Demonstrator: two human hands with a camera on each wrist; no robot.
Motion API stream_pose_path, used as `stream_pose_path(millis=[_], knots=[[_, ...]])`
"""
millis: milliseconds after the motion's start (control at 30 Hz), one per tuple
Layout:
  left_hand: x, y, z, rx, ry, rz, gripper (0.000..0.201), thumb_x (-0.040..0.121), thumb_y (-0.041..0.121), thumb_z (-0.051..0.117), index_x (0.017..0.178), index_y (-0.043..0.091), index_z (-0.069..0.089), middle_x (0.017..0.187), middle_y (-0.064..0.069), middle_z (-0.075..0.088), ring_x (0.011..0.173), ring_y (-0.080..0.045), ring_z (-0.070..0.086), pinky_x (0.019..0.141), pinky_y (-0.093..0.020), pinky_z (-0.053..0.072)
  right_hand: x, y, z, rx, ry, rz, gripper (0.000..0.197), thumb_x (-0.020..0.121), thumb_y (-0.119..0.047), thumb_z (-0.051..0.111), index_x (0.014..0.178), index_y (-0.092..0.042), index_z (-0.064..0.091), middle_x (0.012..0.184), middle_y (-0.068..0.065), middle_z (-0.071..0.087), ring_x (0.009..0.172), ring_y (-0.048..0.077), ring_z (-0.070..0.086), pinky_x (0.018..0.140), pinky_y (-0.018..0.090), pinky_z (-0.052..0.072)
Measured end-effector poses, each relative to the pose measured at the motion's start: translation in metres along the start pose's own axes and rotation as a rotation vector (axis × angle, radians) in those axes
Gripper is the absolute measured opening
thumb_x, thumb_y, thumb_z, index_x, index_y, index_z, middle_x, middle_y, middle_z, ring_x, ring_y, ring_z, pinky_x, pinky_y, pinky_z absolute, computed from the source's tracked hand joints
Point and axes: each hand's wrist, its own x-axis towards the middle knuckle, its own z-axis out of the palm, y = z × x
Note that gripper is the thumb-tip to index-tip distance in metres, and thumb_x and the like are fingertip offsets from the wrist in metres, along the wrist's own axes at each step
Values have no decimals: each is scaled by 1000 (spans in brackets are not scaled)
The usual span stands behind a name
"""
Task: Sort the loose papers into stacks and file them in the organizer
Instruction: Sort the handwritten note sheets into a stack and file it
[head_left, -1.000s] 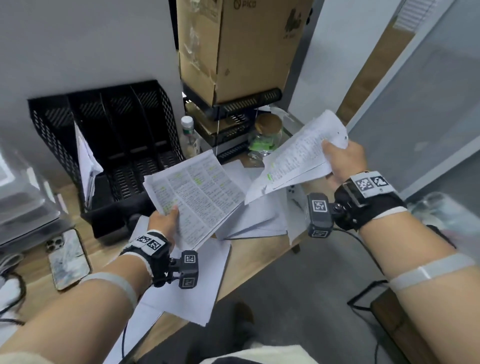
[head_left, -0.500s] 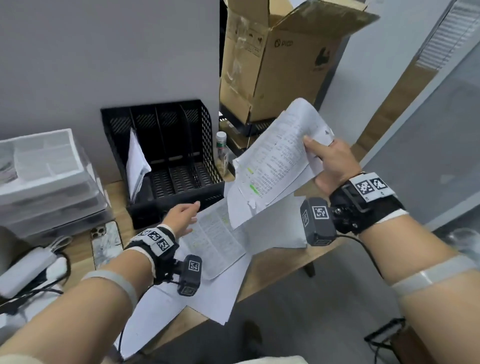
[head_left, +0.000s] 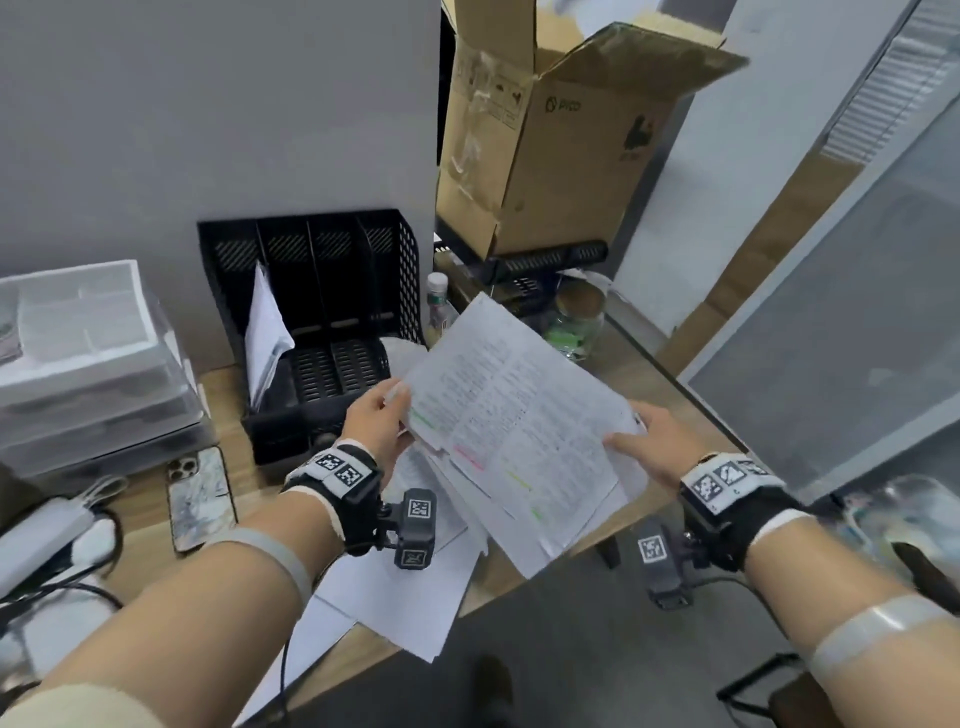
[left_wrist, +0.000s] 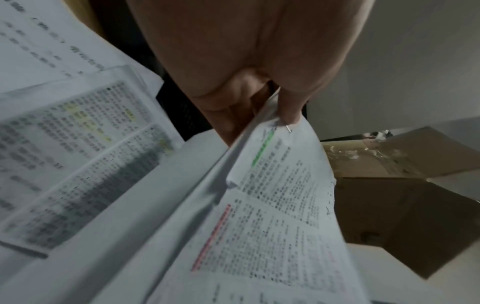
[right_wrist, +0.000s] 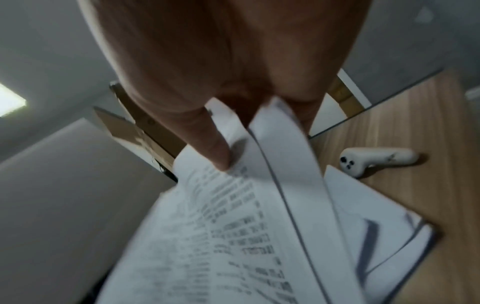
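Both hands hold one stack of printed papers (head_left: 519, 431) with green and pink highlights above the desk. My left hand (head_left: 382, 421) pinches its left edge, thumb on top near a staple (left_wrist: 288, 128). My right hand (head_left: 644, 441) grips the right edge, thumb (right_wrist: 215, 152) pressed on the top sheet. The black mesh organizer (head_left: 311, 322) stands behind against the wall, with some white sheets (head_left: 265, 332) in its leftmost slot. More loose papers (head_left: 405, 587) lie on the desk under the held stack; in the left wrist view another printed sheet (left_wrist: 78, 144) shows below.
An open cardboard box (head_left: 561, 135) sits on a black rack to the right of the organizer. A small bottle (head_left: 436, 306) and a glass jar (head_left: 576, 322) stand nearby. A phone (head_left: 200, 499) and clear plastic bins (head_left: 88, 364) are at the left. A white controller (right_wrist: 376, 162) lies on the desk.
My left hand let go of the sheet it held onto the desk, then rose to take the left edge of the stack in my right hand. The stack came down and toward me.
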Motion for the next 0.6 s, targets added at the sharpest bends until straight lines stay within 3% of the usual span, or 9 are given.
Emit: stream_pose_path(millis=[67,133,167,300,400,467,500,567,600], knots=[[3,6,4,81,-7,88,18,100,23,55,108,17,70,115,-17,72,105,-34,69,87,-45,60,9,13,4,-258,-39,74,42,84,-7,67,124,-10,55,124,9,59,101,23,59,85,35,49],[6,14,9,218,-5,219,19,92,32,61,101,21,74,108,-11,75,105,-33,70,93,-53,58,13,11,7,-331,-29,138,57,81,-15,72,131,-14,44,129,12,51,103,22,54,87,34,46],[6,19,13,313,-18,296,17,91,31,61,96,22,74,100,-6,75,99,-28,70,93,-51,57,14,4,8,-362,13,85,64,79,-19,74,134,-18,40,131,11,48,109,23,52,91,33,44],[-5,43,41,637,-193,573,14,99,15,56,94,11,69,84,5,67,79,0,59,79,-24,48,15,-54,15,-492,127,-583,92,72,-32,76,147,-37,24,153,0,22,144,23,22,117,46,25],[-13,59,55,782,-271,708,11,100,12,54,92,14,62,76,12,62,72,3,55,72,-18,43,19,-99,20,-707,107,-877,109,69,-40,78,152,-37,7,162,-4,4,151,21,-2,121,47,8],[-15,67,57,814,-293,748,11,101,12,52,93,13,58,71,15,57,66,3,52,67,-15,39,30,-116,23,-798,11,-866,96,72,-44,74,151,-36,19,159,-6,21,151,20,6,121,48,3],[-17,71,58,817,-295,759,11,101,11,51,93,12,57,70,16,57,66,4,52,66,-13,37,37,-118,25,-817,-50,-822,77,76,-43,71,144,-37,34,151,-6,39,148,19,20,121,48,5],[-20,79,58,816,-274,780,10,101,12,51,93,11,57,75,13,60,70,2,53,68,-14,40,48,-119,27,-771,-139,-697,23,84,-37,62,107,-39,59,114,-5,68,122,22,56,112,45,31],[-20,81,57,803,-252,781,10,100,13,52,94,10,58,77,8,61,72,0,55,70,-17,43,53,-118,28,-712,-175,-634,5,85,-35,59,90,-38,60,96,-6,70,105,24,64,95,41,46]])
